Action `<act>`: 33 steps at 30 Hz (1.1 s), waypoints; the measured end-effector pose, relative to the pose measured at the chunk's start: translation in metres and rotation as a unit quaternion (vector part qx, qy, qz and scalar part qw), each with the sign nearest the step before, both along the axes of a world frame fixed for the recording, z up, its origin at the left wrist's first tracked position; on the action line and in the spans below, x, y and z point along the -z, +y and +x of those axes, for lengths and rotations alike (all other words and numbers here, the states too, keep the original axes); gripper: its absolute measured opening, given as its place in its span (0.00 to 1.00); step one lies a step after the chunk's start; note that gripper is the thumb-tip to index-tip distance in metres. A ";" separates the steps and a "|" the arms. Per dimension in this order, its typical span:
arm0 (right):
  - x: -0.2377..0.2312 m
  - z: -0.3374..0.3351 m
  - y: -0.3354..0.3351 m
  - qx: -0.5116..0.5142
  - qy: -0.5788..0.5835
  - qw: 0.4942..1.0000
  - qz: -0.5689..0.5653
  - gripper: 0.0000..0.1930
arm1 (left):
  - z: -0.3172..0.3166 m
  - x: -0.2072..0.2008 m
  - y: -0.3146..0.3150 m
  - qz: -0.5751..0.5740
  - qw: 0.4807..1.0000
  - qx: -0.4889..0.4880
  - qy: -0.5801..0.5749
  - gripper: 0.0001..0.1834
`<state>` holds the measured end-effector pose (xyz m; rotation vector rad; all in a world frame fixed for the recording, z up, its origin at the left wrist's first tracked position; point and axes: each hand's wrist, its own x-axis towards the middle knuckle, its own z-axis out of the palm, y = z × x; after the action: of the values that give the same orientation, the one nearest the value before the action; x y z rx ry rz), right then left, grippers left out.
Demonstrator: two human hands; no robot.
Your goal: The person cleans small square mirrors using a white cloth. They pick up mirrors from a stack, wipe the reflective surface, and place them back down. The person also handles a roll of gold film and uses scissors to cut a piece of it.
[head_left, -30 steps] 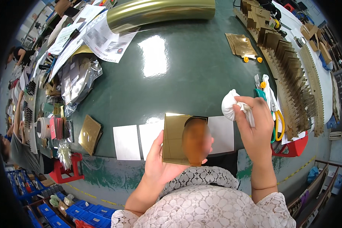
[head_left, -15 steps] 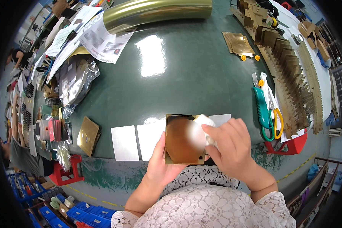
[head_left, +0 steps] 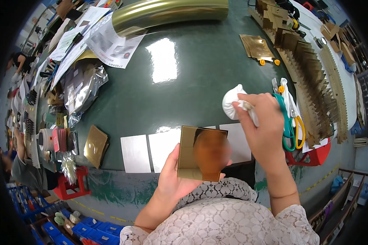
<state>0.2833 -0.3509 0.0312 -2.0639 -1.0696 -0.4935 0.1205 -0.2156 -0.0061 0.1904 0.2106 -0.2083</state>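
The left hand (head_left: 170,178) holds a mirror-like gold plate (head_left: 202,153) above the near edge of the bench (head_left: 192,94), thumb against one side, fingers beneath (partly hidden). The right hand's (head_left: 265,126) fingers pinch a bunched white cloth (head_left: 231,104), clear of the plate. Work on this plate appears underway; whether its surface is finished cannot be told, nor whether the gold stack (head_left: 96,146) at left is done or waiting.

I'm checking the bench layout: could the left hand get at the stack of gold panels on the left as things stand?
Probably not at once: the left hand holds a mirror-like gold panel. The way looks free otherwise, with only flat white sheets lying between it and the gold stack.
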 end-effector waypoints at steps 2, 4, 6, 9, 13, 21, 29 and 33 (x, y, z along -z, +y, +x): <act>-0.003 0.001 -0.002 0.013 -0.009 1.000 0.016 0.10 | -0.001 0.002 0.002 -0.017 1.000 0.002 -0.009 0.40; -0.001 0.000 -0.007 0.034 0.038 0.998 0.023 0.10 | 0.000 0.005 0.004 -0.020 0.999 0.005 -0.028 0.41; -0.004 -0.001 -0.009 0.039 0.022 0.999 0.017 0.10 | 0.000 0.006 0.006 -0.026 0.999 0.000 -0.031 0.41; -0.007 -0.005 -0.014 0.038 0.029 0.999 0.014 0.08 | 0.001 0.003 0.007 -0.034 0.999 -0.029 -0.025 0.44; -0.010 -0.014 -0.018 0.021 0.054 0.998 0.026 0.08 | 0.002 -0.004 0.011 0.037 0.998 -0.041 -0.013 0.49; -0.025 -0.055 -0.025 -0.212 0.132 0.968 -0.038 0.16 | 0.006 0.001 0.007 0.207 0.974 -0.075 -0.060 0.56; -0.016 -0.071 -0.002 -0.315 0.092 0.944 -0.023 0.29 | 0.007 0.007 0.000 0.163 0.978 -0.080 -0.106 0.52; -0.012 -0.070 0.004 -0.324 0.080 0.942 -0.037 0.27 | 0.007 0.003 0.001 0.200 0.972 -0.095 -0.083 0.53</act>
<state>0.2129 -0.3473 0.0431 -1.6378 -1.5848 0.0499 0.1275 -0.2144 -0.0094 0.5833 0.1020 0.0436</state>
